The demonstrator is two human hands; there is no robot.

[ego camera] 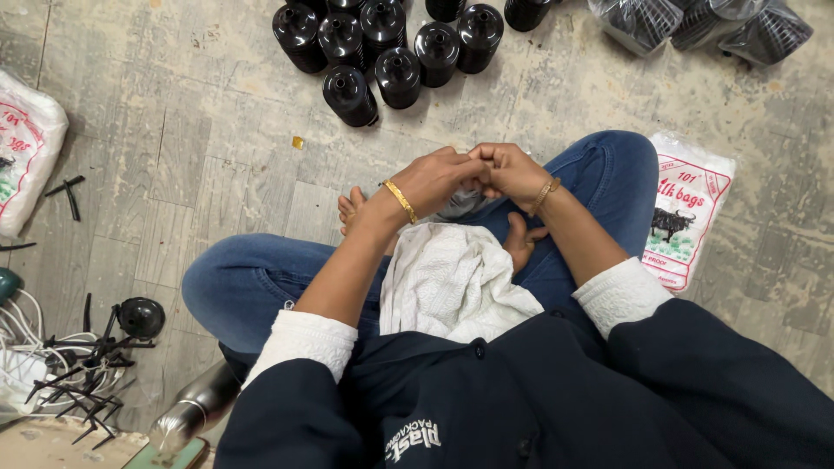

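Note:
I sit cross-legged on the floor in blue jeans. My left hand (434, 178) and my right hand (512, 171) meet above my lap, fingers closed together on a small object that they hide from view. A crumpled clear plastic bag (460, 204) shows just beneath the hands. Each wrist carries a gold bangle. A white cloth (452, 282) lies over my lap below the hands.
Several black plastic bottle-like pieces (382, 52) stand on the floor ahead. Bagged black parts (704, 22) lie at top right. A printed white bag pack (686, 208) lies by my right knee, another (22, 148) at far left. Black plastic sprues (91, 369), white cords and a metal flask (195, 408) sit lower left.

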